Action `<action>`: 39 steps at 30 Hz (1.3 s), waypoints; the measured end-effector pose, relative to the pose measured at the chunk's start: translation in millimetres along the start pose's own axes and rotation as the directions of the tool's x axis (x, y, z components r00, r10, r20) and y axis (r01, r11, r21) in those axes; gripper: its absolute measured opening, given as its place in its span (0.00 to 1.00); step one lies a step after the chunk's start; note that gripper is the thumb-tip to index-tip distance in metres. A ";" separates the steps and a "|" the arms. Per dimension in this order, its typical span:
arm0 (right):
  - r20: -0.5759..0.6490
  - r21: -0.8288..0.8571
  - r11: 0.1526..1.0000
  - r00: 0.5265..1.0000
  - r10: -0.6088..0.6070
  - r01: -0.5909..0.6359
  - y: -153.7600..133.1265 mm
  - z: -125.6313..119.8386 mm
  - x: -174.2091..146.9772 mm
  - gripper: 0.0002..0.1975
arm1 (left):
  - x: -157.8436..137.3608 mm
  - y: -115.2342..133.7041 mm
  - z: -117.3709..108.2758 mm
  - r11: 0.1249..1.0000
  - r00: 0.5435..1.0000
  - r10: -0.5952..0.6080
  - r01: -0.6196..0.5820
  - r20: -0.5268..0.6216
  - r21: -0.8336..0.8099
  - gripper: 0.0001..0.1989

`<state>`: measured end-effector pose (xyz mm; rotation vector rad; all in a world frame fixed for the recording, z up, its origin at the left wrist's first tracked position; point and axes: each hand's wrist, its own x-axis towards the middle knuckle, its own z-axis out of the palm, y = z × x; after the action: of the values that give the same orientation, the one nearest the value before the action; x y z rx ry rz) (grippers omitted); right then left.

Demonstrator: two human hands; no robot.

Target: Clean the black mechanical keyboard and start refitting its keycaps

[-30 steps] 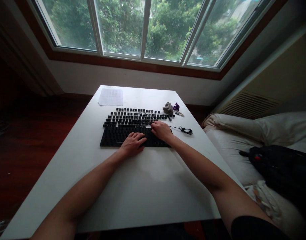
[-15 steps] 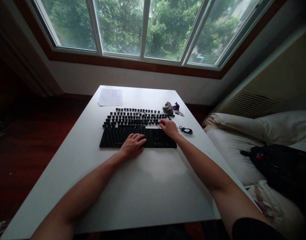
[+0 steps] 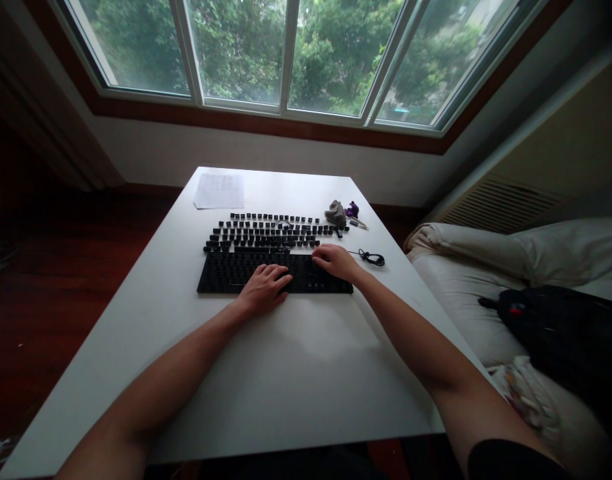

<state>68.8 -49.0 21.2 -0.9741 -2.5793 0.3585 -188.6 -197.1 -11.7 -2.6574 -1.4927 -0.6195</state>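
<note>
A black keyboard [image 3: 221, 273] lies flat on the white table, its long side towards me. My left hand [image 3: 265, 288] rests on the middle of it, palm down, with the fingers spread. Over the keyboard's upper right part, my right hand [image 3: 335, 261] has its fingers pinched together, tips pointing down and left. Whatever is between those fingertips is hidden or too small to make out. Just beyond the keyboard, black keycaps [image 3: 266, 233] stand in several rows on the table.
A coiled black cable [image 3: 371, 257] lies right of the keyboard. Behind it are a grey cloth [image 3: 335, 213], a purple cloth [image 3: 353, 209] and a small slim tool [image 3: 359, 224]. Paper [image 3: 219, 191] lies at the table's far left. A sofa [image 3: 451, 287] with a black bag [image 3: 561, 327] borders the right side.
My right hand has shifted slightly left and down, from the keycap rows' right end to above the keyboard. My left hand stays on the keyboard.
</note>
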 end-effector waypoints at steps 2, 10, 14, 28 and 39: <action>0.032 0.005 1.000 0.999 -0.017 0.017 -7.8 0.7 -4.8 0.07 | -0.1 0.9 -0.5 1.000 1.000 -0.004 0.004 0.001 -0.002 0.21; 0.028 -0.100 0.995 1.000 -0.003 0.005 -21.2 11.2 -13.2 0.12 | 0.5 1.7 -0.1 1.000 1.000 -0.016 0.016 -0.004 -0.018 0.21; 0.024 -0.144 0.988 0.998 -0.056 0.059 -28.2 18.9 -15.5 0.15 | 0.1 0.6 1.0 1.000 1.000 -0.015 0.015 0.000 -0.015 0.21; 0.025 0.172 0.974 0.987 -0.156 0.150 -53.8 20.2 -24.6 0.10 | 0.6 1.1 0.2 0.999 1.000 -0.024 0.024 0.003 -0.033 0.22; -0.117 0.066 0.998 0.993 -0.003 0.010 -49.1 31.5 -25.9 0.04 | 1.9 1.7 1.5 0.999 1.000 -0.024 0.025 0.006 -0.024 0.22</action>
<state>45.2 -105.7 3.9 -0.9348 -2.4489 0.3713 -185.9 -196.2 -12.1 -2.6645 -1.5312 -0.6360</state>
